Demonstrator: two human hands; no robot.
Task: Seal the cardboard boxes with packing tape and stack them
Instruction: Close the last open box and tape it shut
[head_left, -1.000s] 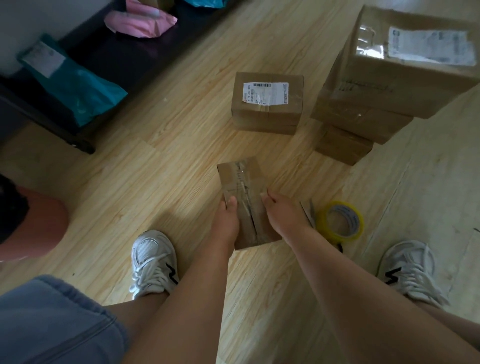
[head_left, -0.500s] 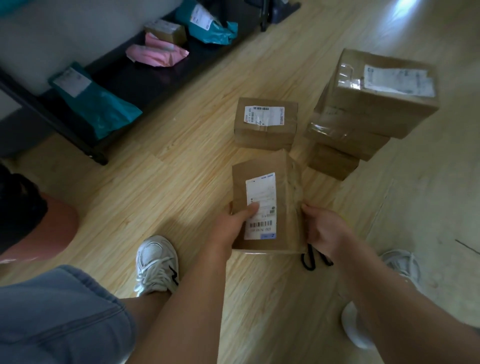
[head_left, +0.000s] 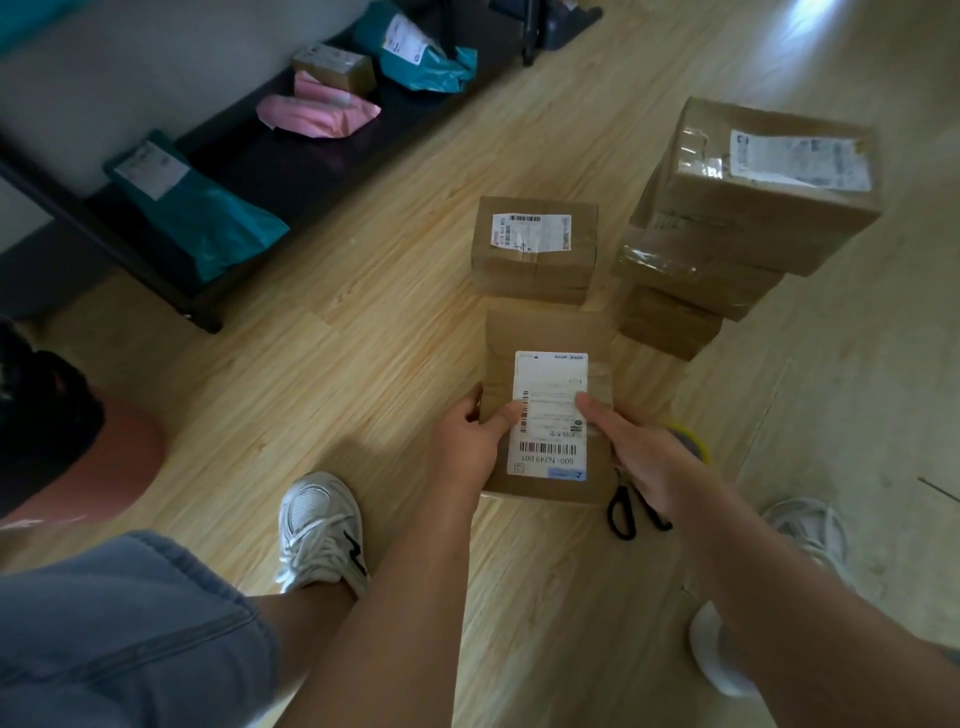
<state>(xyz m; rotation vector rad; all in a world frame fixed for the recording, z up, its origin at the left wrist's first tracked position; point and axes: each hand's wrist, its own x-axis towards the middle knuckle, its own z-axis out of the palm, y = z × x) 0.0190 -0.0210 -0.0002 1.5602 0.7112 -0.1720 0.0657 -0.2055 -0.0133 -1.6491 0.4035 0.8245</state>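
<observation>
Well, the small cardboard box (head_left: 545, 332) is up off the floor, held flat-face-up between both hands, just in front of the person's knees. It is plain brown card, matte and a little creased, a flat rectangle with a glossy white shipping label (head_left: 551, 447) stuck across its top face. The left hand (head_left: 467, 441) grips the left edge: its thumb (head_left: 506, 415) lies across the label's margin while the other fingers curl round behind the card. The right hand (head_left: 649, 457) takes the right edge the same way, thumb (head_left: 597, 410) pressed on the label's far side; its fingers go under the box, out of sight.

Beyond it, a squat labelled box (head_left: 535, 260) sits on the pale wood-grain floor (head_left: 363, 322), and to the right stands a leaning stack of boxes (head_left: 743, 234), shiny tape wrinkled across them. A yellowish tape roll (head_left: 693, 441) peeks from behind the right hand, with black-handled scissors (head_left: 622, 512) lying beside it.
</observation>
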